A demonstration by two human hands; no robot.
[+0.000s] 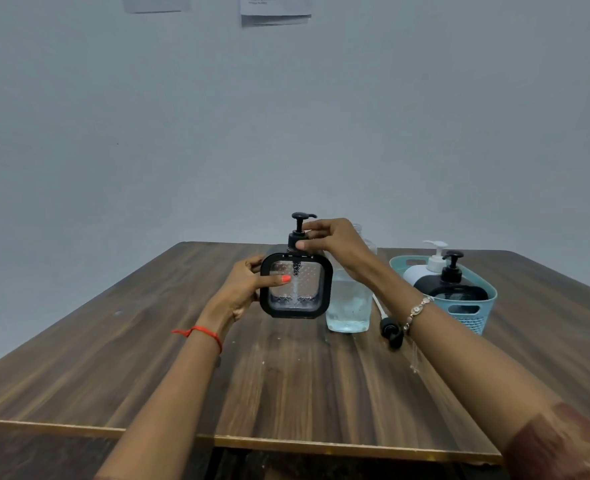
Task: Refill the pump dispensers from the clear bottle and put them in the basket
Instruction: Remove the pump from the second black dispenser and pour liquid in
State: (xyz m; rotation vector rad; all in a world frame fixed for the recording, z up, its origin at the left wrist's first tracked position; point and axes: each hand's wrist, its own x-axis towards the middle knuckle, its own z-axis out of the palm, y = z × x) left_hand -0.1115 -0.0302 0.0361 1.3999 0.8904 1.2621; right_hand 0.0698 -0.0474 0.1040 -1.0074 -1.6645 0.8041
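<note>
Your square dispenser (296,285), black-framed with a clear textured panel, is upright at mid-table (148,341), just left of the clear bottle (349,306). Its long axis is vertical and its spout points right. Your left hand (243,289) grips its left side, thumb across the panel. Your right hand (335,242) reaches over and pinches the pump collar.

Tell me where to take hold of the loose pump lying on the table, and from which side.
Take the loose pump by its black head, coming from above: it lies flat on the table, so only its top is free. The head is the chunky end; the thin white tube running toward the clear bottle would likely flex.
</note>
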